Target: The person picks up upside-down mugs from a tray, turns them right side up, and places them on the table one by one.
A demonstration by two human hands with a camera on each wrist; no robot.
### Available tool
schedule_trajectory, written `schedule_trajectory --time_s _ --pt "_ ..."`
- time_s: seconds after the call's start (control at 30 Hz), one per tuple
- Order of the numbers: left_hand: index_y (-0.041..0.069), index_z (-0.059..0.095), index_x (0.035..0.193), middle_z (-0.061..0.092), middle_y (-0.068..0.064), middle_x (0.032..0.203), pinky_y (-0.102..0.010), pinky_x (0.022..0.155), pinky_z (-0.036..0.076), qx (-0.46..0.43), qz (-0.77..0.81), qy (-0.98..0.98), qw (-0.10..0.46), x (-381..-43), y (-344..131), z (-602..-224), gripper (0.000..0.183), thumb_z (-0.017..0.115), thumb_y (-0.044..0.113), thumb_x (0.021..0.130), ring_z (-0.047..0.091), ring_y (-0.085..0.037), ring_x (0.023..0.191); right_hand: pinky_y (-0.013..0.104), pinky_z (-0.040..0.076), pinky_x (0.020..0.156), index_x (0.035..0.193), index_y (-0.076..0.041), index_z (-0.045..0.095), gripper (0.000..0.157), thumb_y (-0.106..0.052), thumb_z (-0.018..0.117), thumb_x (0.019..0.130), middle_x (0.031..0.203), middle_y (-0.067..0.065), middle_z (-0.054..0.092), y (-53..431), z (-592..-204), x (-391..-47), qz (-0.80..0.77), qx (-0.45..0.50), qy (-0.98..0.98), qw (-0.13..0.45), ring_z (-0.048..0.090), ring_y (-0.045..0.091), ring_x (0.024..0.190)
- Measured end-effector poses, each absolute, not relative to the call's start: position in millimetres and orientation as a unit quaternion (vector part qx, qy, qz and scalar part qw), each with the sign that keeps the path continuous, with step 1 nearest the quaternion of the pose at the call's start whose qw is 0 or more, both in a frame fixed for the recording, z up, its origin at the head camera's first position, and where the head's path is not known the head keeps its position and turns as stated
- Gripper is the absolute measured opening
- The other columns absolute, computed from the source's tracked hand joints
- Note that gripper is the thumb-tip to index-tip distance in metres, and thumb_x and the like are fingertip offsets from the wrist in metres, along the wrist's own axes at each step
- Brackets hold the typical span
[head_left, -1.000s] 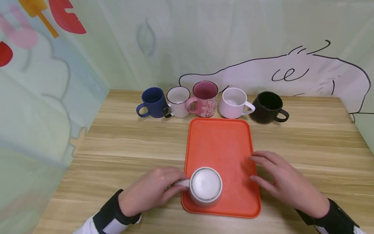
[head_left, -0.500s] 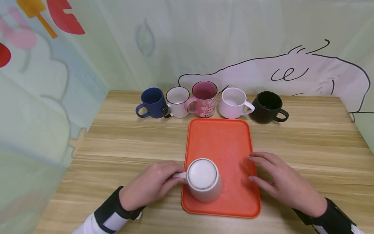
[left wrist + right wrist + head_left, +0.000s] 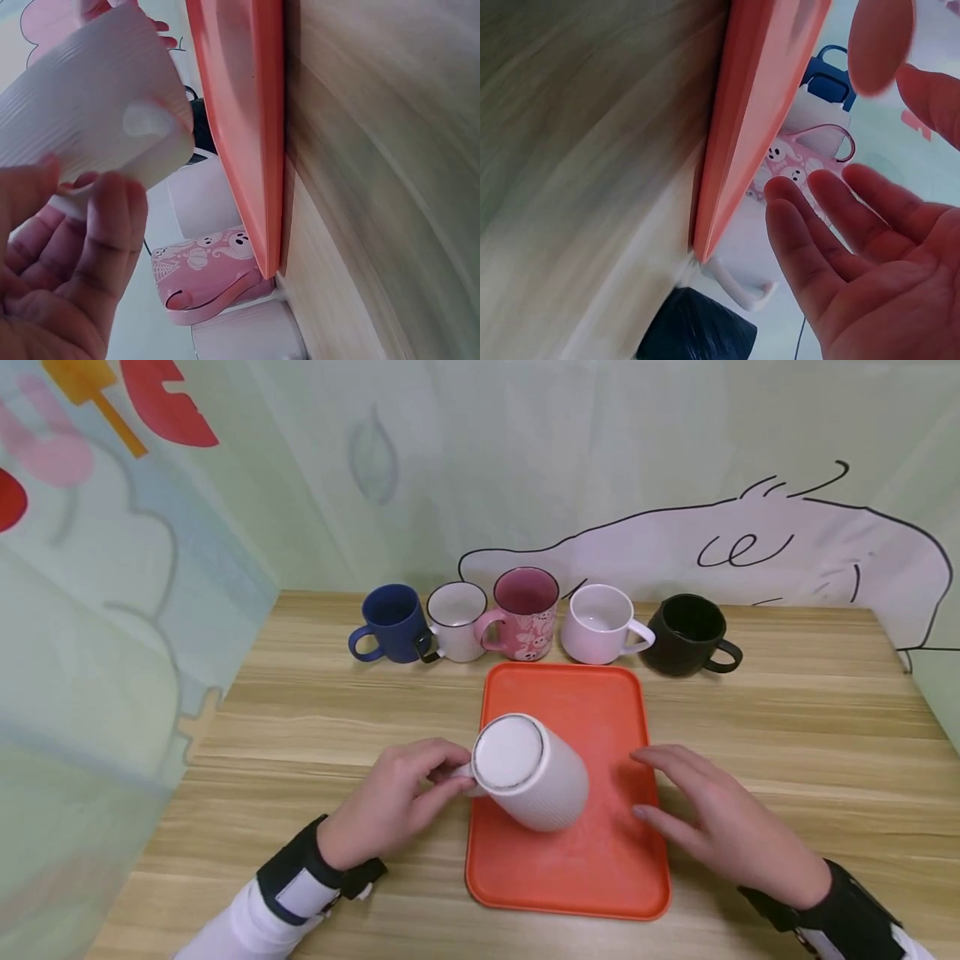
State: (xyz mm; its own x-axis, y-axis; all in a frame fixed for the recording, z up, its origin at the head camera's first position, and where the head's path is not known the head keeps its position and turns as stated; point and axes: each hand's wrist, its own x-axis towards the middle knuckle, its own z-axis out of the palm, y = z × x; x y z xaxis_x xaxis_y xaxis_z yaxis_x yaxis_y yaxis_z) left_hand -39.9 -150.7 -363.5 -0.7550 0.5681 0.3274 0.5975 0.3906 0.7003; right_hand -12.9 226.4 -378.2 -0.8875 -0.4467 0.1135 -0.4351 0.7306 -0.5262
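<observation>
A white ribbed mug (image 3: 551,785) is held tilted above the orange tray (image 3: 570,885), its base turned up and to the left. My left hand (image 3: 401,793) pinches the mug's handle between thumb and fingers; the left wrist view shows the ribbed mug (image 3: 97,90) in that grip, lifted off the tray. At the tray's right edge my right hand (image 3: 720,822) hovers with fingers apart, holding nothing. In the right wrist view the right hand's palm (image 3: 900,277) shows, its fingers loosely extended.
Behind the tray stand a blue mug (image 3: 393,625), a white mug with a dark rim (image 3: 459,635), a pink patterned mug (image 3: 528,627), a pale lilac mug (image 3: 596,627) and a black mug (image 3: 678,643). They line the wooden table's (image 3: 337,710) back, before a printed curtain (image 3: 637,443).
The white mug, earlier upside down low over the tray, has risen and tipped, its base swinging up and away. My left hand has moved forward with it. The right hand has barely shifted.
</observation>
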Motion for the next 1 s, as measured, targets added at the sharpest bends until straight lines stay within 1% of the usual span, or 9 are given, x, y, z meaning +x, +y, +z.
schedule_trajectory --time_s 0.13,0.3,0.43,0.5,0.6,0.7,0.83,0.93,1.0 --pt "0.011 0.069 0.113 0.068 0.005 0.101 -0.023 0.073 0.055 -0.333 -0.435 -0.836 0.031 -47 -148 -363 0.021 0.072 0.013 0.092 0.062 -0.007 0.083 0.038 0.056 0.084 0.137 -0.01 0.055 0.063 -0.033 0.08 0.084 0.131 0.002 0.059 224 -379 -16 -0.318 -0.23 0.92 0.016 0.062 0.021 0.108" --pt "0.01 0.068 0.113 0.069 0.006 0.099 -0.024 0.071 0.055 -0.308 -0.455 -0.834 0.048 -53 -142 -361 0.021 0.071 0.015 0.093 0.063 -0.007 0.084 0.034 0.055 0.084 0.139 -0.007 0.054 0.064 -0.039 0.075 0.088 0.129 0.003 0.061 220 -380 -20 -0.361 -0.223 0.906 0.012 0.064 0.017 0.104" --pt "0.009 0.067 0.114 0.068 0.005 0.098 -0.026 0.069 0.056 -0.293 -0.484 -0.823 0.046 -58 -134 -360 0.022 0.07 0.016 0.093 0.064 -0.01 0.082 0.032 0.055 0.084 0.141 -0.012 0.052 0.064 -0.043 0.073 0.088 0.13 0.001 0.06 214 -378 -23 -0.41 -0.2 0.889 0.043 0.065 0.015 0.103" --pt "0.008 0.067 0.113 0.068 0.003 0.099 -0.027 0.069 0.056 -0.286 -0.505 -0.813 0.042 -59 -129 -360 0.021 0.07 0.014 0.093 0.065 -0.014 0.081 0.031 0.055 0.084 0.141 -0.016 0.052 0.062 -0.042 0.073 0.088 0.128 -0.002 0.062 210 -378 -26 -0.446 -0.189 0.872 0.066 0.066 0.015 0.103" --pt "0.007 0.067 0.112 0.068 0.001 0.099 -0.029 0.07 0.057 -0.278 -0.539 -0.795 0.035 -61 -121 -359 0.02 0.07 0.01 0.092 0.066 -0.018 0.08 0.034 0.056 0.081 0.139 -0.018 0.052 0.057 -0.037 0.074 0.089 0.122 -0.001 0.065 204 -377 -29 -0.503 -0.182 0.839 0.101 0.066 0.015 0.103" --pt "0.006 0.067 0.112 0.068 -0.001 0.1 -0.031 0.071 0.058 -0.276 -0.567 -0.775 0.032 -62 -113 -359 0.021 0.07 0.008 0.092 0.067 -0.019 0.081 0.036 0.057 0.079 0.135 -0.014 0.053 0.051 -0.03 0.074 0.09 0.115 0.006 0.068 197 -377 -32 -0.548 -0.186 0.805 0.129 0.067 0.019 0.101" --pt "0.004 0.066 0.115 0.068 -0.004 0.102 -0.032 0.072 0.058 -0.286 -0.598 -0.749 0.03 -63 -102 -360 0.023 0.068 0.005 0.093 0.067 -0.019 0.083 0.037 0.056 0.081 0.129 -0.009 0.054 0.043 -0.023 0.072 0.092 0.11 0.014 0.068 186 -377 -37 -0.583 -0.192 0.776 0.145 0.068 0.029 0.095" --pt "0.003 0.064 0.118 0.067 -0.006 0.103 -0.035 0.072 0.058 -0.294 -0.622 -0.725 0.022 -64 -94 -361 0.025 0.066 0.002 0.094 0.067 -0.023 0.081 0.04 0.055 0.084 0.13 -0.01 0.053 0.043 -0.019 0.071 0.093 0.116 0.017 0.064 178 -377 -39 -0.611 -0.181 0.755 0.153 0.067 0.033 0.097" --pt "0.002 0.063 0.121 0.067 -0.007 0.105 -0.036 0.073 0.058 -0.296 -0.635 -0.714 0.015 -65 -89 -362 0.026 0.065 0.002 0.094 0.067 -0.023 0.081 0.043 0.055 0.085 0.134 -0.011 0.049 0.046 -0.017 0.07 0.094 0.123 0.017 0.06 173 -377 -40 -0.635 -0.167 0.737 0.16 0.066 0.035 0.101"
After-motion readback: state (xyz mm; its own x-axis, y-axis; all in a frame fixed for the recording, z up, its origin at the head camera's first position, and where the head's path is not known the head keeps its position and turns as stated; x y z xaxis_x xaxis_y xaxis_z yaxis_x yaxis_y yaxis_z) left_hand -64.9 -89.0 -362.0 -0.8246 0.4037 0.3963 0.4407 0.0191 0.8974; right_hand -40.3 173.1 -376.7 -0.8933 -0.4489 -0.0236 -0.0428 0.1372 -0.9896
